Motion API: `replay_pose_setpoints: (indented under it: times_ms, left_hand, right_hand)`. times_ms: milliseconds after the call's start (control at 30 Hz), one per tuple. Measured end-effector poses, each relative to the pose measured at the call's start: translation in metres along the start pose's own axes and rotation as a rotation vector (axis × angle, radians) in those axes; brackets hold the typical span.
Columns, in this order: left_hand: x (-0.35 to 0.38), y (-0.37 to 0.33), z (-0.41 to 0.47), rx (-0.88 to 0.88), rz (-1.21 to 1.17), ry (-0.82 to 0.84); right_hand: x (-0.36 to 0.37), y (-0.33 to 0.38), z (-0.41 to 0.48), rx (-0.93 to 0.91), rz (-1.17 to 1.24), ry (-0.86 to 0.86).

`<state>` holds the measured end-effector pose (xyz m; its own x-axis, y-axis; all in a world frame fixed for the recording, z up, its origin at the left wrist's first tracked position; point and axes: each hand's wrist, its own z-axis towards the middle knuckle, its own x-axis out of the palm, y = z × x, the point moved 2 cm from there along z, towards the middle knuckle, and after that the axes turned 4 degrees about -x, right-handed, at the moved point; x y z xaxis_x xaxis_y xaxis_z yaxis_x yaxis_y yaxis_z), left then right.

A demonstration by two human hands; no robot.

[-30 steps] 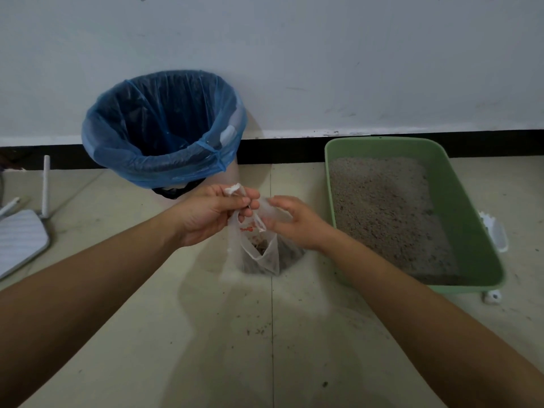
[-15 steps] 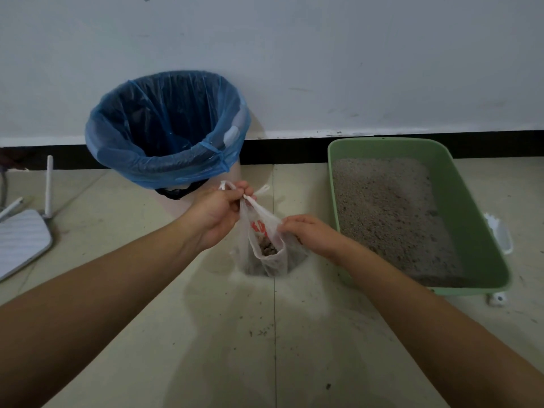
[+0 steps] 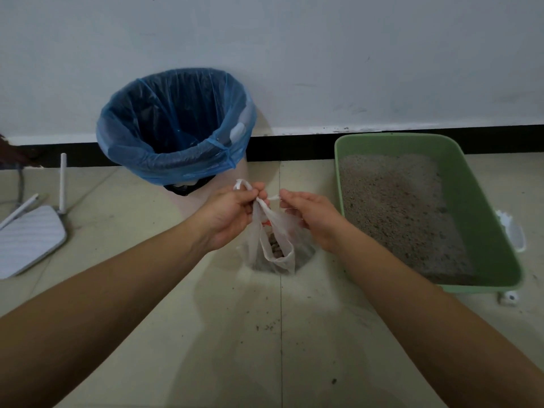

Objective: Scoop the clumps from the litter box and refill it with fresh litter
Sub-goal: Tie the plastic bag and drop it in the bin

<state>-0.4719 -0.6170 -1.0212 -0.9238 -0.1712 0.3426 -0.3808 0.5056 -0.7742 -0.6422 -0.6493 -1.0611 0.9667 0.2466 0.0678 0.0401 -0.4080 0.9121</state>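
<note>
L hand (image 3: 232,216) pinched shut on one handle of plastic bag (image 3: 275,245); R hand (image 3: 312,219) pinches the other handle. Bag w/ clumps hangs just below both grips, base on floor. Litter box (image 3: 482,219) right of R hand; bin (image 3: 176,125) beyond L.

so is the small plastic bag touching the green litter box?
Apart. The head view shows bare floor tile between the plastic bag, held at its handles by both hands, and the near-left wall of the litter box.

I see a white router (image 3: 28,238) flat on the floor (image 3: 206,348) at far left, antennas up. A cable (image 3: 20,184) runs behind it towards the wall (image 3: 323,54).
</note>
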Motion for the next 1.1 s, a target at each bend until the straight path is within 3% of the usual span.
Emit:
replay_pose_setpoints:
  times_ms: [167, 267, 367, 467, 567, 633, 767, 833, 1000, 1100]
  left_hand:
    - [0.000, 0.013, -0.004, 0.051, -0.050, -0.157]
    - [0.010, 0.017, -0.006, 0.083, -0.296, -0.173]
    - [0.015, 0.030, -0.007, 0.127, -0.706, -0.217]
    - [0.009, 0.058, -0.007, 0.130, -1.016, -0.272]
    - [-0.008, 0.086, -0.006, 0.120, -1.118, -0.401]
    - [-0.023, 0.101, -0.006, 0.103, -0.982, -0.510]
    - [-0.055, 0.120, -0.003, 0.185, -0.185, -0.769]
    - [-0.071, 0.120, -0.003, 0.207, 0.005, -0.814]
    - [-0.101, 0.098, -0.009, 0.284, 0.068, -0.880]
    - [-0.091, 0.078, -0.009, 0.371, 0.018, -0.825]
  right_hand:
    - [-0.001, -0.002, 0.006, -0.035, 0.178, -0.141]
    - [0.001, -0.002, 0.013, -0.037, 0.240, -0.245]
    - [0.006, -0.004, 0.020, -0.068, 0.221, -0.342]
    - [0.004, -0.009, 0.019, -0.019, 0.561, -0.439]
    - [-0.006, -0.020, 0.021, 0.021, 0.902, -0.497]
    - [-0.012, -0.026, 0.027, 0.036, 0.764, -0.522]
    - [-0.020, -0.035, 0.041, -0.132, -0.128, -0.510]
    - [-0.025, -0.037, 0.042, -0.178, -0.393, -0.524]
    - [-0.030, -0.029, 0.041, -0.261, -0.444, -0.549]
    - [-0.033, -0.018, 0.038, -0.377, -0.391, -0.543]
